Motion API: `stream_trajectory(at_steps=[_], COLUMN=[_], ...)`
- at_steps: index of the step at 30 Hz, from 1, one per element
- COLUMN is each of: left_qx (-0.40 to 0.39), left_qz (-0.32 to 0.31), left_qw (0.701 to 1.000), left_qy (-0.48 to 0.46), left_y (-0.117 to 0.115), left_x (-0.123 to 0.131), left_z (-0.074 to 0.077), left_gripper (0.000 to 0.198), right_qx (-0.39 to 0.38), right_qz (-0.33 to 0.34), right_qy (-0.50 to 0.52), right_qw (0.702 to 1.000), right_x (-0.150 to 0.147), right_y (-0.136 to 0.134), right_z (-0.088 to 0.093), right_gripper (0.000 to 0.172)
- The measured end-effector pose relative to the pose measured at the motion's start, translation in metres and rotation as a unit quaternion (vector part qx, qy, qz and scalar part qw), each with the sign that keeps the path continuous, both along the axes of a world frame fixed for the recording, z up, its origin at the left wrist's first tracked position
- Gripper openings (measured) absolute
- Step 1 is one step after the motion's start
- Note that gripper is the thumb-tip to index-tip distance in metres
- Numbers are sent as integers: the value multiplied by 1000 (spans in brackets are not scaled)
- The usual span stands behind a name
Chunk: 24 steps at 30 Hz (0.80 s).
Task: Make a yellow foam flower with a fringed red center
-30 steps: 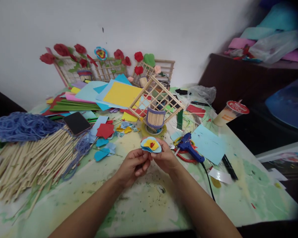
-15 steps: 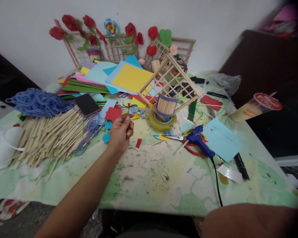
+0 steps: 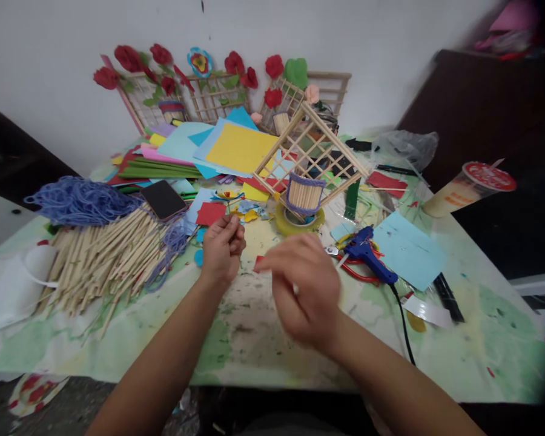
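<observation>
My left hand (image 3: pixel 222 247) is closed in a pinch, left of the table's middle. A thin green stem rises from its fingertips to a small paper flower (image 3: pixel 227 195) in yellow, red and blue, seen nearly edge-on. My right hand (image 3: pixel 305 287) hangs over the table to the right, its fingers bent and smeared by motion; whether it holds anything I cannot make out. Its fingertips overlap a small red paper scrap (image 3: pixel 257 264) in the view. Behind it, a lattice stick frame (image 3: pixel 306 157) with a purple-edged stick holder (image 3: pixel 305 194) leans by a tape roll (image 3: pixel 295 223).
At right lie a blue glue gun (image 3: pixel 366 254), red-handled scissors (image 3: pixel 361 278), light-blue paper (image 3: pixel 409 251) and a drink cup (image 3: pixel 463 191). Sticks (image 3: pixel 104 260), purple yarn (image 3: pixel 79 203) and a phone (image 3: pixel 163 201) fill the left. Coloured paper (image 3: pixel 240 148) and red paper flowers (image 3: pixel 128 57) stand behind.
My right hand has come up into the middle from the lower right, now covering part of the scissors. My left hand keeps its pinch in nearly the same place. The view has shifted slightly.
</observation>
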<state>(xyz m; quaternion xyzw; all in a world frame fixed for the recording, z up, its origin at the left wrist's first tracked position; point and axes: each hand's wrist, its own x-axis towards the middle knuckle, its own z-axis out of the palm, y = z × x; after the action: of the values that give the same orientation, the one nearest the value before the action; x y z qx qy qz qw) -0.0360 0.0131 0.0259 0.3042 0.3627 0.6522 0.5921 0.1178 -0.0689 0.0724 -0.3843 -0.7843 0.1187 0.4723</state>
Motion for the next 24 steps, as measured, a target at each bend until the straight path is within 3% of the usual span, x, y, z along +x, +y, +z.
stream_trajectory(at_steps=[2,5,9,15,20,24], left_qx=[2,3,-2,-5,-3,-22], left_qz=[-11,-26,-39,-58,-133,-199], left_qw=[1000,1000,999,998,990,978], left_qy=[-8,-12,-6,-3,-37,-49], left_y=[-1,-1,-1,-2,-9,-22], left_x=[0,0,-1,1,8,21], left_z=[0,-1,-3,-6,-4,-3], left_gripper=[16,14,16,15,21,30], right_qx=[-79,-203,-205,-198,-187,-171], right_qz=[-73,-110,-105,-72,-89,-131], right_qy=[-87,-258,-267,-254,-196,27], right_qw=[990,938,936,944,958,976], right_x=[-14,-25,-30,-33,-17,6], right_y=[39,73,78,74,67,59], right_z=[-21,-58,-85,-89,-80,-72], right_gripper=[21,17,14,13,15,16])
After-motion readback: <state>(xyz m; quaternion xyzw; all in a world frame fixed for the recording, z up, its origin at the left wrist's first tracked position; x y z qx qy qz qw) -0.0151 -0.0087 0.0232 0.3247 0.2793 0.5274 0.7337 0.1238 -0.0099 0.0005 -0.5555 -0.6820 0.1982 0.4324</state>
